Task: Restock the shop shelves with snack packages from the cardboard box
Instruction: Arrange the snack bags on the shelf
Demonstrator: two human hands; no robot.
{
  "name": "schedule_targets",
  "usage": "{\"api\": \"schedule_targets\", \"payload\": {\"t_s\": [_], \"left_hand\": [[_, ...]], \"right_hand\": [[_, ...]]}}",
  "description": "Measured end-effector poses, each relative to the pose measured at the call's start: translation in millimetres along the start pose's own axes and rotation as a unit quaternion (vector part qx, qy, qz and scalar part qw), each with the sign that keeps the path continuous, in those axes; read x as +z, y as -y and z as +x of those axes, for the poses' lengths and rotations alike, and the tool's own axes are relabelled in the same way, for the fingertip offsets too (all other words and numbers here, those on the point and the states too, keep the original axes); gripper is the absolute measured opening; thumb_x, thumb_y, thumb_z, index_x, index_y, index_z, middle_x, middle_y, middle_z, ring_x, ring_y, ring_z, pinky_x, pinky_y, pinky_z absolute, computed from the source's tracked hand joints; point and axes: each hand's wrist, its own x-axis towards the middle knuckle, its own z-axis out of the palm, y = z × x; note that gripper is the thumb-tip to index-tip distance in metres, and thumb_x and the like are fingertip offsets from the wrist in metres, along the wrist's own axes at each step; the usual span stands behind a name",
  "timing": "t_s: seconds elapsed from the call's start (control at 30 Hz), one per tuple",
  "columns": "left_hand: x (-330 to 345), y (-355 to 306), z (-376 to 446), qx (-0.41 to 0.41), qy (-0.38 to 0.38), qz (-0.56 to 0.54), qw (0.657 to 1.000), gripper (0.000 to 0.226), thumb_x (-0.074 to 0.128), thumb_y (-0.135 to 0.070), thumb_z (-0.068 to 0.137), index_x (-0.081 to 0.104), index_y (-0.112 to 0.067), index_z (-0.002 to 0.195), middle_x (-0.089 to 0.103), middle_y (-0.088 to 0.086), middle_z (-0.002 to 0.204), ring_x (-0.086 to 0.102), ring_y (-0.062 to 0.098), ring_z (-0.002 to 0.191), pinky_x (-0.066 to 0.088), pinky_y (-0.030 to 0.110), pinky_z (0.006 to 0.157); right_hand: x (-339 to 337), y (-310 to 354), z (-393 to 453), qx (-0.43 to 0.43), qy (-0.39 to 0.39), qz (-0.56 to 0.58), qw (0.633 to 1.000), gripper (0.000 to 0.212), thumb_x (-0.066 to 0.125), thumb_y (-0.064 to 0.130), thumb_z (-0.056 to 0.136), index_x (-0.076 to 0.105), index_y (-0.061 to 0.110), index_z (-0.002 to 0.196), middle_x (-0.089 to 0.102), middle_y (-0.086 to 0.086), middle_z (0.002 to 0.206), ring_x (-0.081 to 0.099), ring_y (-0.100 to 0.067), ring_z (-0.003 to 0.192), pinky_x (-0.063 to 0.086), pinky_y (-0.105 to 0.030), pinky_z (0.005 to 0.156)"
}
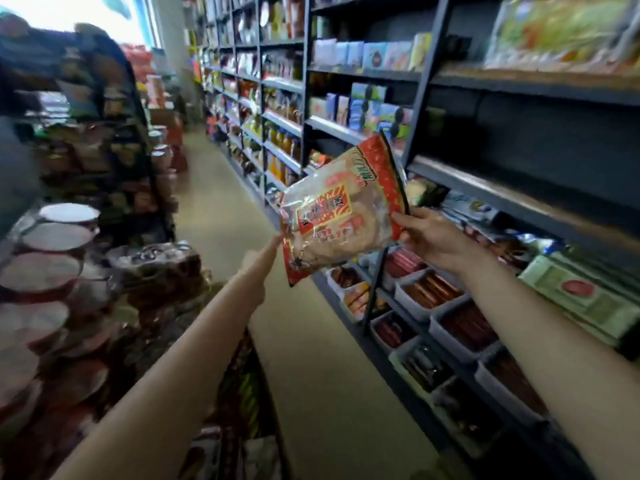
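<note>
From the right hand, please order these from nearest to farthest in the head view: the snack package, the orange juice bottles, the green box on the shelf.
1. snack package: pinched at its edge by the right hand.
2. green box: on the shelf, to the hand's right.
3. orange juice bottles: farther down the aisle, on the same shelving.

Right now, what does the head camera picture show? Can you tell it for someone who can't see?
Two bare arms reach out in a shop aisle: the right hand pinches one edge of a red and clear snack package, and the left hand touches its other edge with straight fingers. Dark shelves full of packets and bins run along the right, with stacked goods on the left.
</note>
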Motion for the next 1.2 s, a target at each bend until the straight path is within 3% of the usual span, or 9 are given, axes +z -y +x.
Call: {"api": "schedule_targets", "payload": {"t_s": [0.1,0.2,0.43,0.6,0.73,0.83,0.93,1.1,1.2], "left_hand": [[88,-14,-29,-0.040,0.214,-0.102,0.971,0.042,0.061,-0.052,0.081,0.059,-0.011,0.089,0.066,0.000,0.065,0.061,0.012,0.062,0.051,0.017,0.049],[178,-28,-56,0.077,0.220,-0.149,0.961,0.019,0.065,-0.023,0.086,0.053,-0.010,0.091,0.061,0.002,0.061,0.056,0.004,0.039,0.037,0.012,0.035],[351,-59,-160,0.320,0.346,-0.098,0.877,0.021,0.058,0.003,0.084,0.054,-0.016,0.077,0.061,-0.006,0.059,0.056,0.004,0.048,0.046,0.017,0.047],[443,-70,-243,0.420,0.454,-0.027,0.786,0.022,0.061,0.001,0.083,0.055,-0.018,0.074,0.058,-0.005,0.062,0.055,0.008,0.052,0.051,0.024,0.049],[502,-76,-305,0.516,0.512,0.037,0.685,0.026,0.062,0.003,0.083,0.052,-0.019,0.075,0.059,-0.015,0.059,0.052,-0.005,0.053,0.043,0.012,0.054],[541,-69,-338,0.516,0.567,0.060,0.639,0.024,0.062,0.004,0.084,0.052,-0.018,0.077,0.056,-0.010,0.067,0.053,-0.008,0.054,0.043,0.008,0.054],[571,-58,-356,0.497,0.590,0.052,0.634,0.022,0.062,0.001,0.084,0.053,-0.019,0.080,0.059,-0.008,0.076,0.056,-0.008,0.061,0.045,0.008,0.056],[611,-46,-353,0.521,0.532,0.044,0.666,0.030,0.062,-0.009,0.086,0.050,-0.018,0.113,0.056,-0.008,0.106,0.056,0.005,0.095,0.046,0.014,0.074],[622,-42,-345,0.582,0.457,0.044,0.672,0.030,0.056,-0.007,0.089,0.048,-0.010,0.118,0.050,-0.006,0.112,0.051,0.008,0.101,0.041,0.021,0.082]], "right_hand": [[-81,24,-39,-0.026,-0.074,0.044,0.996,0.015,0.051,0.005,0.092,0.058,0.010,0.079,0.060,0.004,0.051,0.051,-0.003,0.037,0.042,-0.012,0.039],[-169,39,-91,-0.029,-0.167,0.000,0.985,0.015,0.053,0.006,0.091,0.060,0.008,0.079,0.063,0.001,0.052,0.056,-0.004,0.039,0.045,-0.013,0.041],[-335,58,-227,0.016,-0.329,-0.200,0.923,0.027,0.068,0.012,0.082,0.061,0.003,0.106,0.066,-0.013,0.098,0.064,-0.015,0.079,0.047,-0.016,0.054],[-391,77,-307,0.007,-0.416,-0.206,0.886,0.038,0.064,0.001,0.084,0.047,0.004,0.118,0.053,-0.005,0.098,0.053,0.011,0.043,0.038,-0.006,0.040],[-434,78,-365,0.044,-0.519,-0.318,0.792,0.094,0.076,0.038,0.074,0.021,0.016,0.147,0.044,-0.003,0.140,0.053,-0.021,0.117,0.044,-0.029,0.087],[-450,78,-402,0.043,-0.498,-0.275,0.821,0.079,0.075,0.034,0.075,0.031,0.028,0.141,0.060,0.005,0.114,0.064,-0.015,0.080,0.046,-0.029,0.061],[-460,78,-428,0.041,-0.497,-0.256,0.828,0.058,0.075,0.028,0.076,0.049,0.027,0.128,0.065,0.008,0.089,0.044,-0.008,0.042,0.034,-0.020,0.039],[-484,74,-440,-0.015,-0.578,-0.195,0.792,0.061,0.077,0.026,0.074,0.047,0.026,0.127,0.065,0.001,0.086,0.042,-0.007,0.045,0.033,-0.020,0.039],[-502,71,-441,-0.083,-0.676,-0.199,0.704,0.056,0.078,0.030,0.073,0.049,0.025,0.121,0.063,-0.002,0.113,0.055,-0.010,0.072,0.046,-0.026,0.059]]}}
